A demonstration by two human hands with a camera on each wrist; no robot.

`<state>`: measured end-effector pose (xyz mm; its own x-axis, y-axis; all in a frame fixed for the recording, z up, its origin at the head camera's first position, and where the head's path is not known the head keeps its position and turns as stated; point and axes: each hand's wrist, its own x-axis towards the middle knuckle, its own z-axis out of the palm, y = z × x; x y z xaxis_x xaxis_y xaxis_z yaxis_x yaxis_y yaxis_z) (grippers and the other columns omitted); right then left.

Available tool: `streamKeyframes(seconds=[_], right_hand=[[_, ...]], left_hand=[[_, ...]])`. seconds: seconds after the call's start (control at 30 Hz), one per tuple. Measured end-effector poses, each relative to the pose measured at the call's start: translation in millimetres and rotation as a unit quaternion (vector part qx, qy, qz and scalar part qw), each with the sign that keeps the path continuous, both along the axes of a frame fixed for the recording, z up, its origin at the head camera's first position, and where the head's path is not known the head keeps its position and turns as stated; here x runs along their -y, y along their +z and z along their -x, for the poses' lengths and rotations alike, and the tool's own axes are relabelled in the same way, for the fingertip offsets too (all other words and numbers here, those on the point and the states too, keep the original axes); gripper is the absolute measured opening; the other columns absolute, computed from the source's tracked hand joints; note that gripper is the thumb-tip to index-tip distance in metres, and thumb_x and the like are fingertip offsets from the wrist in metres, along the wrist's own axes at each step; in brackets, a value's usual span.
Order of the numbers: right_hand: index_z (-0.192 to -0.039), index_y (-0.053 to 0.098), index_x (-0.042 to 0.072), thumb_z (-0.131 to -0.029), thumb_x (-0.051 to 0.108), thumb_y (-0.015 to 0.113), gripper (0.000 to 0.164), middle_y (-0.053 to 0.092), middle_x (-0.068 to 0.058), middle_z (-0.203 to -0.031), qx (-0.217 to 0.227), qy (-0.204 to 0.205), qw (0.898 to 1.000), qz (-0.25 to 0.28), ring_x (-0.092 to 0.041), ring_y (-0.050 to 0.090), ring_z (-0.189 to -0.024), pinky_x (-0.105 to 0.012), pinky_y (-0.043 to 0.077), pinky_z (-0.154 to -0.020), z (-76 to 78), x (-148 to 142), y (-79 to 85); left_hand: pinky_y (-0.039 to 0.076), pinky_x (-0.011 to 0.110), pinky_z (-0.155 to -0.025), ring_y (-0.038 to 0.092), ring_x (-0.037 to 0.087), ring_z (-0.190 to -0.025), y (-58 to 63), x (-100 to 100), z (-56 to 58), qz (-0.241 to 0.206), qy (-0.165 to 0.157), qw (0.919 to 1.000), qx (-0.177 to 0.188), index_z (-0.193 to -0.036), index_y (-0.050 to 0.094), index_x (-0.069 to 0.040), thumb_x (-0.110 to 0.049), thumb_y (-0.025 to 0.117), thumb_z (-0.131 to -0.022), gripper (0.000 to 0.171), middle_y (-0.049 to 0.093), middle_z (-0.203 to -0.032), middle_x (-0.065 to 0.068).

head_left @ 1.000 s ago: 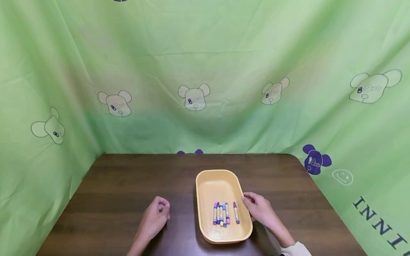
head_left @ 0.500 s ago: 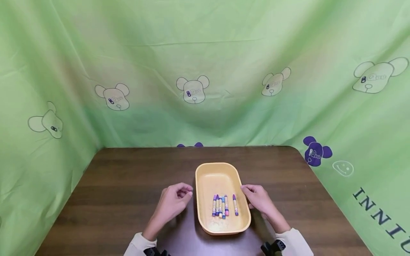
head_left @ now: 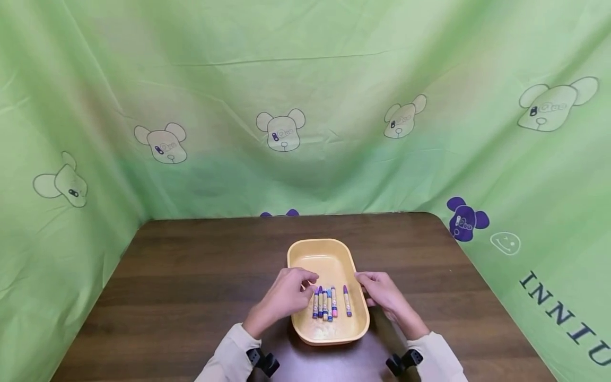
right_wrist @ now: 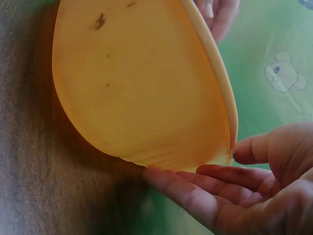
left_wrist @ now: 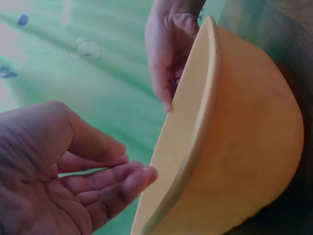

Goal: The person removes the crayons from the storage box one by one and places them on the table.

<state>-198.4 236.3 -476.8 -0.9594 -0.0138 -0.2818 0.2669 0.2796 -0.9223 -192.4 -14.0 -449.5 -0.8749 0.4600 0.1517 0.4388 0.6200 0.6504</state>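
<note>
A pale yellow plastic tray (head_left: 329, 337) with rounded corners lies on the table, its long side pointing away from me. Inside it, several crayons lie side by side, and one purple-tipped crayon (head_left: 347, 301) lies apart to their right. My left hand (head_left: 288, 293) hovers over the tray's left rim, fingertips close to the leftmost crayons; in the left wrist view its loosely bent fingers (left_wrist: 110, 188) hold nothing. My right hand (head_left: 384, 293) grips the tray's right side, with the thumb at the rim and the fingers (right_wrist: 188, 193) against the outer wall.
The dark brown wooden table (head_left: 200, 265) extends around the tray on both sides and behind it. A green curtain (head_left: 229, 175) printed with bear heads hangs around the back and sides. Both wrists carry small black cameras (head_left: 262, 362).
My left hand has moved right and forward from the bare table to above the tray's left part, its fingers loosening. My right hand stays on the tray's right side. The head view has tilted slightly.
</note>
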Motion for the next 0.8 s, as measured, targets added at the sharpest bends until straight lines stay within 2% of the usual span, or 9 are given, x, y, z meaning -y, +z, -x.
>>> streamKeyframes(seconds=[0.17, 0.27, 0.4, 0.6, 0.7, 0.8], right_hand=[[-0.13, 0.06, -0.014, -0.103, 0.02, 0.053, 0.044, 0.074, -0.019, -0.1, 0.007, -0.003, 1.0, 0.005, -0.019, 0.072, -0.085, -0.037, 0.063, -0.067, 1.1, 0, -2.3], [-0.127, 0.062, -0.013, -0.103, 0.021, 0.053, 0.043, 0.075, -0.017, -0.098, 0.012, -0.009, 1.0, 0.004, -0.018, 0.072, -0.084, -0.035, 0.063, -0.067, -0.1, -1, -4.4], [-0.124, 0.064, -0.011, -0.103, 0.023, 0.054, 0.042, 0.075, -0.015, -0.097, 0.011, -0.012, 1.0, -0.001, -0.018, 0.072, -0.085, -0.034, 0.062, -0.068, -1.8, -2, -6.9], [-0.12, 0.067, -0.01, -0.103, 0.026, 0.055, 0.041, 0.076, -0.013, -0.093, 0.006, -0.013, 1.0, -0.005, -0.018, 0.072, -0.084, -0.033, 0.061, -0.067, -3.5, -3, -8.8], [-0.119, 0.066, -0.01, -0.103, 0.025, 0.055, 0.041, 0.076, -0.015, -0.094, 0.004, -0.014, 1.0, -0.005, -0.019, 0.072, -0.084, -0.033, 0.061, -0.067, -3.9, -3, -9.0], [-0.119, 0.067, -0.01, -0.103, 0.025, 0.054, 0.041, 0.076, -0.015, -0.095, 0.001, -0.011, 1.0, -0.004, -0.02, 0.072, -0.085, -0.032, 0.061, -0.067, -4.1, -4, -9.0]], left_hand=[[0.048, 0.016, -0.064, 0.057, 0.005, -0.073, -1.7, -13, 5.1, 0.056, -0.021, 0.9981, 0.011, -0.105, 0.077, -0.006, -0.006, 0.065, -0.092, 0.018, 0.071, -0.086, -0.001], [0.046, 0.017, -0.056, 0.052, 0.005, -0.065, -5.5, -21, 6.3, 0.087, -0.021, 0.996, 0.004, -0.088, 0.076, -0.007, -0.008, 0.065, -0.093, 0.012, 0.062, -0.073, -0.004], [0.043, 0.018, -0.047, 0.049, 0.007, -0.055, -10.6, -29, 6.9, 0.118, -0.009, 0.993, -0.008, -0.068, 0.064, -0.01, -0.007, 0.063, -0.094, 0.026, 0.053, -0.062, -0.003], [0.041, 0.02, -0.041, 0.05, 0.012, -0.05, -19.4, -39, 5.6, 0.151, 0.022, 0.9882, 0.017, -0.069, 0.059, -0.008, 0.004, 0.066, -0.086, 0.022, 0.052, -0.062, 0.002], [0.04, 0.02, -0.04, 0.049, 0.013, -0.05, -22.1, -42, 4.8, 0.165, 0.028, 0.9857, 0.017, -0.069, 0.059, -0.009, 0.007, 0.067, -0.08, 0.021, 0.052, -0.063, 0.002], [0.04, 0.021, -0.041, 0.049, 0.013, -0.051, -23.2, -44, 4.6, 0.181, 0.029, 0.9831, 0.0, -0.068, 0.058, -0.01, 0.008, 0.069, -0.077, 0.022, 0.051, -0.063, 0.002]])
